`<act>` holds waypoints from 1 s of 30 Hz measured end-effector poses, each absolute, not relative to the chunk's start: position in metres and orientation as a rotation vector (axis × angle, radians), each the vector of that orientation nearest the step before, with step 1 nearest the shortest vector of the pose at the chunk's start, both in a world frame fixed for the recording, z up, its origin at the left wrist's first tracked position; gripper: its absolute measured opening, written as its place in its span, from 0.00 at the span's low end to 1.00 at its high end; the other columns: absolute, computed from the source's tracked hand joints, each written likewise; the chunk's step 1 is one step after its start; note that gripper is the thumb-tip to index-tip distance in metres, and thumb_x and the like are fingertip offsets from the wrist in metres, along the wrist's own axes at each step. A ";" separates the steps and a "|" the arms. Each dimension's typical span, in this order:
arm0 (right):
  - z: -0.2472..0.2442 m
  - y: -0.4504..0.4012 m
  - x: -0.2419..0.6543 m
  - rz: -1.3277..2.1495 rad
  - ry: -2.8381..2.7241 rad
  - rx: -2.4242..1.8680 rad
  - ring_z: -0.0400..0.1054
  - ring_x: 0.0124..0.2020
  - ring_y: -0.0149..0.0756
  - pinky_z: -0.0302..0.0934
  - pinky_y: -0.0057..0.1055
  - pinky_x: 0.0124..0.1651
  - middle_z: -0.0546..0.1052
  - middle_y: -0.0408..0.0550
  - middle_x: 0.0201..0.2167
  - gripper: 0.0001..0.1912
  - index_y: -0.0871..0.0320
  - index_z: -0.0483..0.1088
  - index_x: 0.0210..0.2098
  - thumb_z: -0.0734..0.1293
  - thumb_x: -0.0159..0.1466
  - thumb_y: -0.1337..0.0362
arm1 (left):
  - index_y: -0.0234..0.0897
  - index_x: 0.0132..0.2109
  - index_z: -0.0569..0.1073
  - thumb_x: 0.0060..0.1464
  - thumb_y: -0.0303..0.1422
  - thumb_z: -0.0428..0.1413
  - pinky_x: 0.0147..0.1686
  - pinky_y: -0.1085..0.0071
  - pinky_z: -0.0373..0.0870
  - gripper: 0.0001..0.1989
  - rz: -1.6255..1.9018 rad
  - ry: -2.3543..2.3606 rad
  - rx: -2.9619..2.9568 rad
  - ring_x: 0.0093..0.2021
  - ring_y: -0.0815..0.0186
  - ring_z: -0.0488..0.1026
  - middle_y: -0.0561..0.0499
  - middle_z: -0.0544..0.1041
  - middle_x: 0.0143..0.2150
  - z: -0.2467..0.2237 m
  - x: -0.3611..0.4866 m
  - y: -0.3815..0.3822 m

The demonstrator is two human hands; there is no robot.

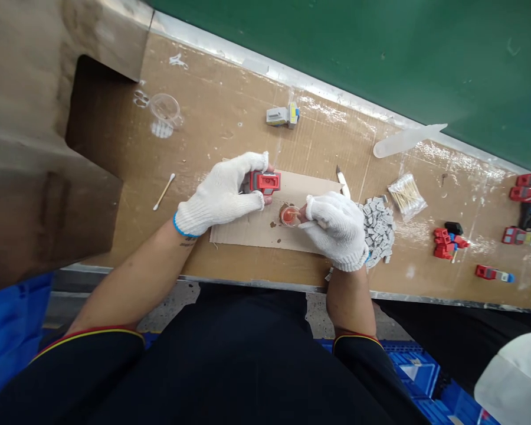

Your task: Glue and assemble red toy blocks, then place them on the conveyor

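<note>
My left hand (pixel 223 193), in a white glove with bare fingertips, grips a red and grey plastic part (pixel 266 183) between thumb and fingers. Just right of it, my right hand (pixel 336 227), also gloved, pinches a thin stick (pixel 295 213) whose end dips into a small clear cup of orange-red liquid (pixel 287 217). The cup sits on a flat cardboard piece (pixel 243 227) with dark stains around it. A heap of small grey pieces (pixel 377 229) lies beside my right hand, partly hidden by it.
A grey part (pixel 283 115) lies beyond my hands. Leftward are a cotton swab (pixel 164 192) and a clear lid (pixel 164 107). To the right are a knife (pixel 343 182), bagged swabs (pixel 407 196), a white strip (pixel 407 140) and red parts (pixel 445 243). A person's white cap (pixel 515 378) shows lower right.
</note>
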State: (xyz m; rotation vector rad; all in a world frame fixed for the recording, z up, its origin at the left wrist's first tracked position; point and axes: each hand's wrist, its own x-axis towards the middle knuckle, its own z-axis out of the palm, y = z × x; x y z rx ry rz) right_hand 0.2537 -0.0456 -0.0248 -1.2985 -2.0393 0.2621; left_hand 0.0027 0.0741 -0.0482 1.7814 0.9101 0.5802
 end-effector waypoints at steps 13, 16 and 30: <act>-0.019 -0.059 0.251 0.390 -1.332 -1.260 0.77 0.30 0.35 0.74 0.37 0.34 0.77 0.38 0.30 0.12 0.48 0.77 0.36 0.79 0.74 0.60 | 0.43 0.54 0.86 0.55 0.33 0.70 0.54 0.57 0.91 0.18 0.717 0.854 1.871 0.51 0.54 0.90 0.46 0.91 0.56 -0.048 0.001 0.064; -0.017 -0.056 0.236 0.298 -1.147 -1.165 0.78 0.29 0.36 0.77 0.38 0.32 0.73 0.37 0.29 0.13 0.45 0.76 0.38 0.81 0.74 0.53 | 0.44 0.52 0.85 0.59 0.38 0.74 0.48 0.59 0.91 0.15 0.791 0.777 1.973 0.45 0.56 0.89 0.46 0.92 0.52 -0.038 0.003 0.055; -0.014 -0.056 0.219 0.393 -1.223 -1.104 0.78 0.29 0.33 0.77 0.35 0.30 0.77 0.37 0.30 0.14 0.47 0.75 0.36 0.79 0.77 0.56 | 0.41 0.52 0.85 0.65 0.39 0.74 0.45 0.62 0.89 0.13 0.854 0.545 2.157 0.39 0.59 0.88 0.47 0.91 0.45 -0.031 0.006 0.044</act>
